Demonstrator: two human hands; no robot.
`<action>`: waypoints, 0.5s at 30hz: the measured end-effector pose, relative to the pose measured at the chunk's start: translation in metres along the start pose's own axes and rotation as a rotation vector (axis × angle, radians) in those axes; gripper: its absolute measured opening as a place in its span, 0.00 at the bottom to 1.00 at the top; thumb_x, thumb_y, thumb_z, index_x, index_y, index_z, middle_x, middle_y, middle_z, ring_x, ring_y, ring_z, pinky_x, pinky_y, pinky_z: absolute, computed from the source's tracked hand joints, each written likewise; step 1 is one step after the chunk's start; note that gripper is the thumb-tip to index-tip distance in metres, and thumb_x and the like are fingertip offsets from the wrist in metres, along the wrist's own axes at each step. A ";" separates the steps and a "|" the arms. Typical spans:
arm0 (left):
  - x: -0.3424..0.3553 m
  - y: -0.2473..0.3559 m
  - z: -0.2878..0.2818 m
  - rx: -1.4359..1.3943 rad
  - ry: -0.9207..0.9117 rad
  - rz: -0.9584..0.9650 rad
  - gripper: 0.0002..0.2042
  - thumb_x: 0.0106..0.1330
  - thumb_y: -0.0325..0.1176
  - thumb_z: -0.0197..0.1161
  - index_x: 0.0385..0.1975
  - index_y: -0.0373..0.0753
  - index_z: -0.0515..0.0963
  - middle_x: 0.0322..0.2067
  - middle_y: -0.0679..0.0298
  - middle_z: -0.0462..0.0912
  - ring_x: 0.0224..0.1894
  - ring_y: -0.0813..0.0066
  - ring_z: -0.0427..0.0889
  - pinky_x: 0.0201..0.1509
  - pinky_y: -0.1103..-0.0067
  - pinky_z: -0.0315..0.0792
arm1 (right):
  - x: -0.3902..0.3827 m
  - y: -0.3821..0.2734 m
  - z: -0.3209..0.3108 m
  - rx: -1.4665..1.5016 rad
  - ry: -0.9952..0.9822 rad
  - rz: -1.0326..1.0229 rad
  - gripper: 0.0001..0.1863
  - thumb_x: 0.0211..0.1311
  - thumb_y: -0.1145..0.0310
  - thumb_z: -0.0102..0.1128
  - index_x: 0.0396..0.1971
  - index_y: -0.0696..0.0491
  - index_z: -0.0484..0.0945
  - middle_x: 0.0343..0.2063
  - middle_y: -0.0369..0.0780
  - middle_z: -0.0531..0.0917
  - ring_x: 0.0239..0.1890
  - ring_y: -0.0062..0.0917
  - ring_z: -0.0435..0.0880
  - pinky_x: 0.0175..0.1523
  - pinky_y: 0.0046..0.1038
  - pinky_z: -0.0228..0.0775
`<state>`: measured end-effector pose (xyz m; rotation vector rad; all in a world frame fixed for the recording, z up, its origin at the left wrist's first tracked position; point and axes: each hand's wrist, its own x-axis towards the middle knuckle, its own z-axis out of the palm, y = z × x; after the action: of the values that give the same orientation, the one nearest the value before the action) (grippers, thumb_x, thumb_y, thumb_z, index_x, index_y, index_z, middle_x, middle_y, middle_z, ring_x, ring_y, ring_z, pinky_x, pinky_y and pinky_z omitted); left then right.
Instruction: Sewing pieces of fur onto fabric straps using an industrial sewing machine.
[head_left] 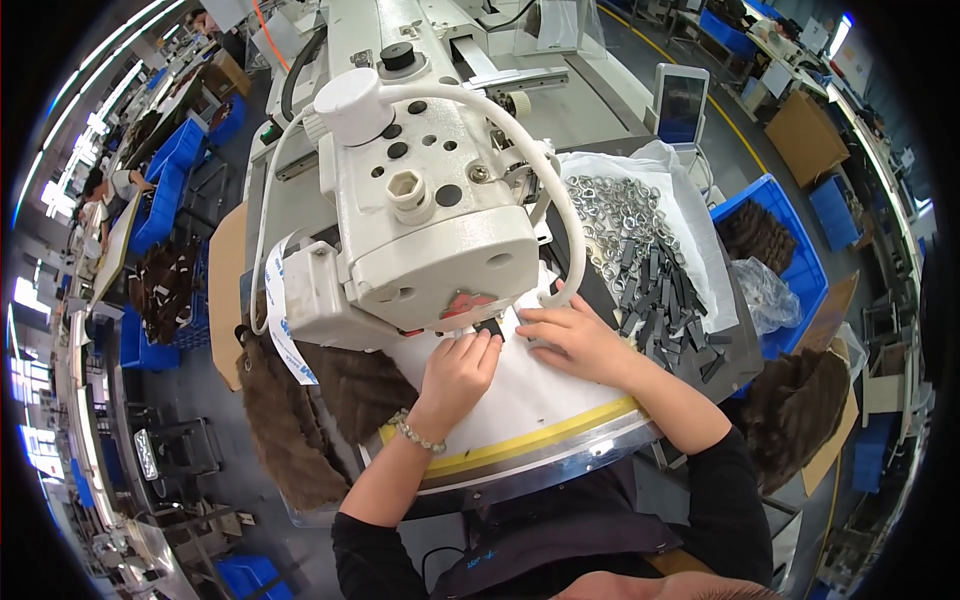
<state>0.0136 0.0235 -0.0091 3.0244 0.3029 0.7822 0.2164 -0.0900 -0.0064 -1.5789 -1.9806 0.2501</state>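
Note:
Under the head of a white industrial sewing machine (430,250), my left hand (462,372) is closed, its fingertips pinching a small black strip (490,328). A beaded bracelet (415,433) circles that wrist. To its right my right hand (575,343) lies with fingers stretched out on the white work surface (520,405), beside the machine head; I see nothing held in it. The needle area is hidden behind the head. Close to my right hand, a heap of short black strips (665,315) and a pile of metal rings (615,215) rest on white sheeting (700,280).
Brown furry pieces (290,420) drape at the table's left, below a cardboard sheet (228,290). At right are a blue bin (800,265) with brown fur, a clear plastic bag (765,295) and more fur (800,410). A screen panel (680,103) stands behind the strips. Another person (120,185) is far left.

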 end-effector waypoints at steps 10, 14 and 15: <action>-0.005 0.025 -0.006 -0.016 -0.098 0.012 0.21 0.58 0.41 0.66 0.46 0.33 0.78 0.46 0.51 0.81 0.49 0.61 0.80 0.52 0.71 0.72 | -0.002 -0.006 -0.008 -0.061 0.047 0.007 0.17 0.52 0.69 0.68 0.44 0.47 0.80 0.52 0.36 0.80 0.47 0.26 0.82 0.59 0.38 0.61; -0.007 0.025 -0.003 -0.044 -0.174 -0.048 0.29 0.60 0.49 0.62 0.53 0.30 0.74 0.51 0.46 0.75 0.56 0.55 0.74 0.62 0.67 0.66 | 0.000 -0.009 -0.011 -0.041 0.075 -0.009 0.15 0.53 0.70 0.66 0.42 0.50 0.81 0.47 0.37 0.81 0.45 0.27 0.83 0.71 0.46 0.52; -0.006 0.025 -0.003 -0.043 -0.174 -0.049 0.29 0.60 0.49 0.62 0.53 0.30 0.74 0.51 0.46 0.75 0.56 0.55 0.74 0.62 0.67 0.66 | 0.000 -0.009 -0.011 -0.045 0.075 -0.015 0.15 0.53 0.70 0.66 0.42 0.50 0.81 0.47 0.38 0.81 0.45 0.27 0.83 0.71 0.46 0.52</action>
<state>0.0115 -0.0026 -0.0084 3.0054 0.3507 0.5106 0.2145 -0.0950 0.0067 -1.5780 -1.9516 0.1391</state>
